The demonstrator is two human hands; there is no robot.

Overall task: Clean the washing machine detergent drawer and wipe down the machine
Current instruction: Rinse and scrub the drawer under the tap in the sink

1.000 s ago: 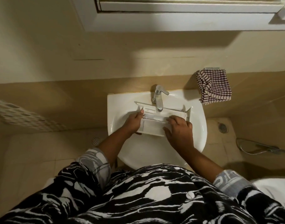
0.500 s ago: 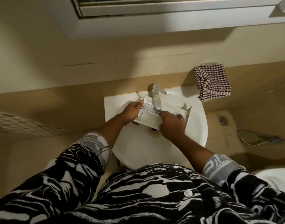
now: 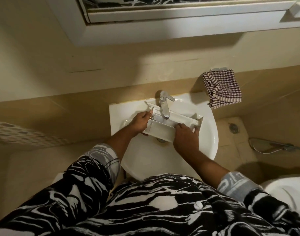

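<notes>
Across the bottom of the frame spreads the person's black-and-white swirl-patterned top [image 3: 145, 206], sleeves pushed up the forearms. Along the top edge runs a white-framed mirror cabinet [image 3: 162, 26] on the beige wall. Dead centre, the white ceramic washbasin [image 3: 154, 160], rounded toward the viewer. At the lower right corner, just the edge of a white toilet [image 3: 285, 189].

Over the basin sits the long white plastic detergent drawer [image 3: 160, 129], held across the bowl with its open compartments facing up and its front panel at the right end. To the upper right of the basin hangs a brown-and-white checked cloth [image 3: 222, 88] against the wall.

The right hand [image 3: 185, 137] grips the drawer's near side toward the right, fingers curled over the wall. The left hand [image 3: 139, 122] clasps the drawer's left end, fingers wrapped round it. The chrome lever tap [image 3: 164, 106] reaches out above the drawer's far compartments; I cannot tell if water runs. On the floor at right, a small round drain [image 3: 233, 128].
</notes>
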